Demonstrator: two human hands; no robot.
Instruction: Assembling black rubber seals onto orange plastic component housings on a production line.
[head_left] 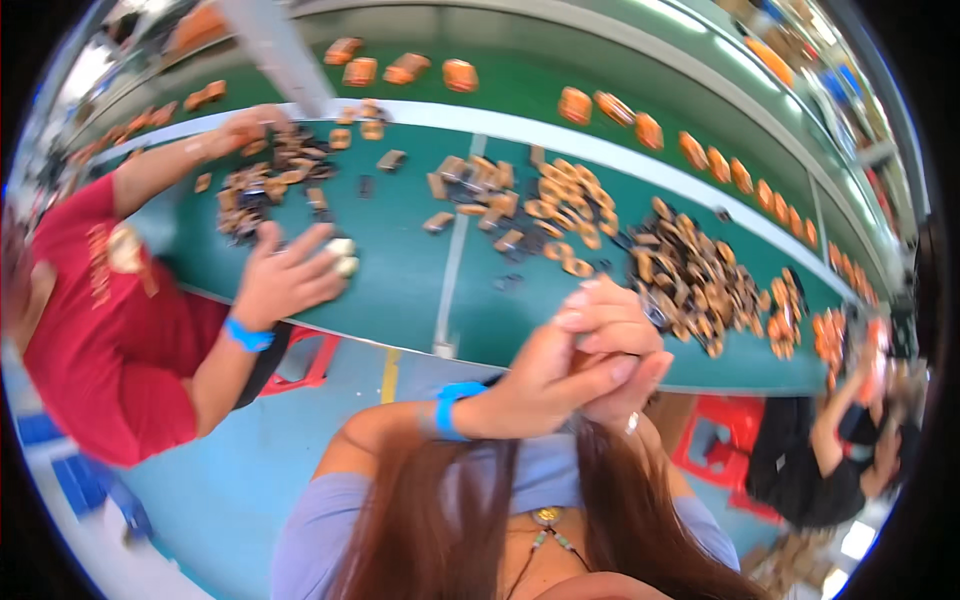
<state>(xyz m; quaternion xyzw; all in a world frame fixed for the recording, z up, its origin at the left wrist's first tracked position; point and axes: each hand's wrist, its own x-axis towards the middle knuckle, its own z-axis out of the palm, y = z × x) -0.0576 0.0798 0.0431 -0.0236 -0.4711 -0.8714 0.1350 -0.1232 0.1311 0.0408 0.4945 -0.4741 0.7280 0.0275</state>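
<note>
Over the front edge of the green workbench (400, 290), my left hand (545, 375) and my right hand (628, 395) are pressed together with overlapping curled fingers. A blue band circles my left wrist. Both hands are closed, and whatever may be between them is hidden. Just beyond my fingers lies a large heap of small tan-and-black parts (690, 275). Left of it, a looser group of tan oval pieces (575, 200) is mixed with dark bits.
A co-worker in a red shirt (110, 330) reaches over another parts heap (265, 190) at left, near pale pieces (343, 257). Orange-and-black items (460, 75) line the green strip behind. Red stools (725, 435) stand below the bench; another person (830, 450) sits at far right.
</note>
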